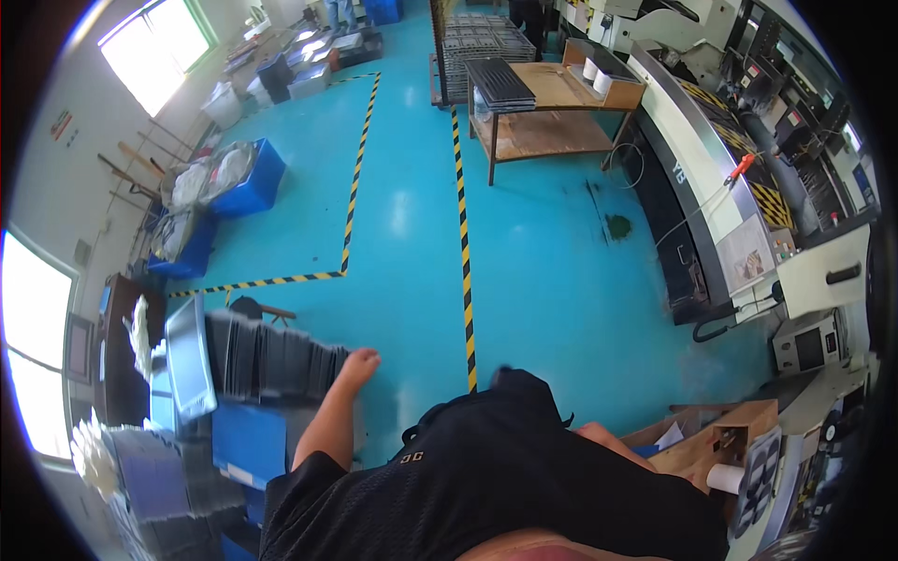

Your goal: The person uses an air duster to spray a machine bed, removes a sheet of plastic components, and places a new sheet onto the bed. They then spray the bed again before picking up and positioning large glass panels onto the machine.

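Observation:
My left hand [361,366] is held out at the lower left, its fingers curled together with nothing showing in them. It hangs over the floor just right of a long row of dark grey trays [271,360], apart from the nearest ones as far as I can see. A light blue-grey bin [190,360] leans at the row's left end, and a blue box [248,439] is below it. My right hand [591,432] shows only in part beside my dark shirt, near a wooden box [716,444] at the lower right. Its fingers cannot be made out.
Yellow-black tape lines [465,252] run along the blue floor [402,224]. Ahead stands a wooden table [552,136] with black trays [500,82]. A large machine [711,187] fills the right side. Blue bins [253,178] with bags line the left wall.

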`<action>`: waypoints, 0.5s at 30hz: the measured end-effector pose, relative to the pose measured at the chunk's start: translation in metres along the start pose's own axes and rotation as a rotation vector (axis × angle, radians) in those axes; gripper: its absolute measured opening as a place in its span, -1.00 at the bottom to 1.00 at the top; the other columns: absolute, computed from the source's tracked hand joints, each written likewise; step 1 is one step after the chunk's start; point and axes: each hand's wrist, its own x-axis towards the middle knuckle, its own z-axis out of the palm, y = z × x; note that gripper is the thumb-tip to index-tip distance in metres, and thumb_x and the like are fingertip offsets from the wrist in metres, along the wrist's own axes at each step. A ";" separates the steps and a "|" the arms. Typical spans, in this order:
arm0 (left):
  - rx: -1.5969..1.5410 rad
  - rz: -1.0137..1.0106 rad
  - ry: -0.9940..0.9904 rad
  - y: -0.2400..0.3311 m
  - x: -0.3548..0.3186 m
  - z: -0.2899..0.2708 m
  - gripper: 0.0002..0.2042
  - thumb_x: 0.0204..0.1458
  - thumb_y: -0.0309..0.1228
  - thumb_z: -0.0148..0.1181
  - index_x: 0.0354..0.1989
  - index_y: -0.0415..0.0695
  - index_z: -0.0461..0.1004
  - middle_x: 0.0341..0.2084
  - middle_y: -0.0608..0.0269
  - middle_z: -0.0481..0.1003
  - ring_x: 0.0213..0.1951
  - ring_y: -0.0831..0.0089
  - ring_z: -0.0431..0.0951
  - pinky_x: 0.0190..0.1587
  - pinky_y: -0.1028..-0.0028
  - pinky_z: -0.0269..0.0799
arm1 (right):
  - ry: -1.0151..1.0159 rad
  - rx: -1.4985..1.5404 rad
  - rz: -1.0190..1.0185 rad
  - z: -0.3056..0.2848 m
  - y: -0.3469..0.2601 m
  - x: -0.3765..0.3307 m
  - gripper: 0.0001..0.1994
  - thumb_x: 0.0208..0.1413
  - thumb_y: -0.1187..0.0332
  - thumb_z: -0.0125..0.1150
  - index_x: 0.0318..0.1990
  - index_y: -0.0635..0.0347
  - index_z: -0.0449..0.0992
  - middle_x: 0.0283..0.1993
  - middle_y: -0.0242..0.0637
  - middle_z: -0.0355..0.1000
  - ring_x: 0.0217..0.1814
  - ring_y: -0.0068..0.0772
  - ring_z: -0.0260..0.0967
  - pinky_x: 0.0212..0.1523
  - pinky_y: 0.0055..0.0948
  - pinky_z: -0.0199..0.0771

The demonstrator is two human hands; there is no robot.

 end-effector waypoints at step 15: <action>0.567 0.375 -0.968 0.192 0.312 0.146 -0.77 0.13 -0.26 0.15 -0.17 -0.14 0.56 -0.34 0.20 0.58 -0.19 0.16 0.61 -0.27 0.13 0.55 | 0.457 -0.097 -0.031 -0.419 -0.230 0.259 -0.69 0.19 0.09 0.17 -0.31 0.18 0.59 -0.58 -0.22 0.46 -0.62 -0.34 0.40 -0.56 -0.23 0.43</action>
